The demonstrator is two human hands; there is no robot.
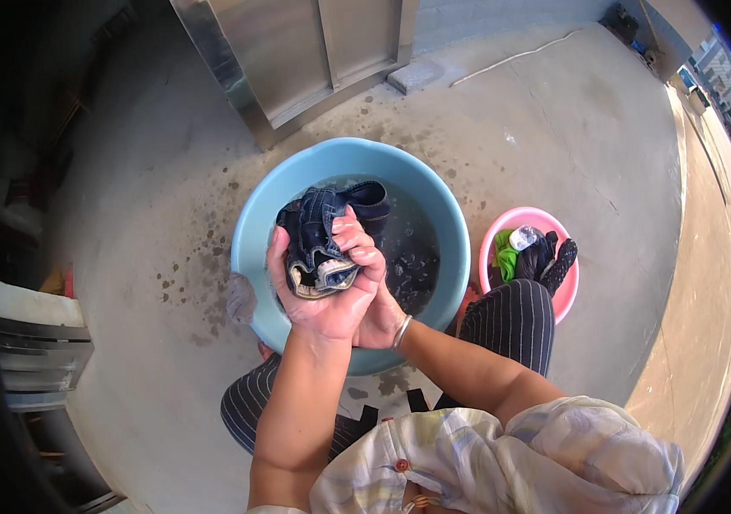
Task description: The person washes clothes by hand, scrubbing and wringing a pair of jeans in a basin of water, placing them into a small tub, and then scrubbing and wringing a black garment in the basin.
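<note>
Wet dark-blue denim (320, 221) with pale inner edges and stitching is bunched above a blue plastic basin (248, 221). My left hand (333, 305) grips the bundle from below, palm turned up, with its thumb along the left side. Pressed close against it on the right is my right hand (381, 321), wearing a silver bangle (402, 333) at the wrist. Its fingers are largely hidden behind the left hand and the cloth. Dark, cloudy water (414, 257) with some bubbles lies in the basin beneath.
Beside my knee stands a pink basin (486, 257) of green and black clothes. A grey cloth (241, 299) hangs over the blue rim. Farther off are a metal door (288, 51), a stone block (415, 77) and a stick (513, 58). Water spots mark the concrete floor (166, 379).
</note>
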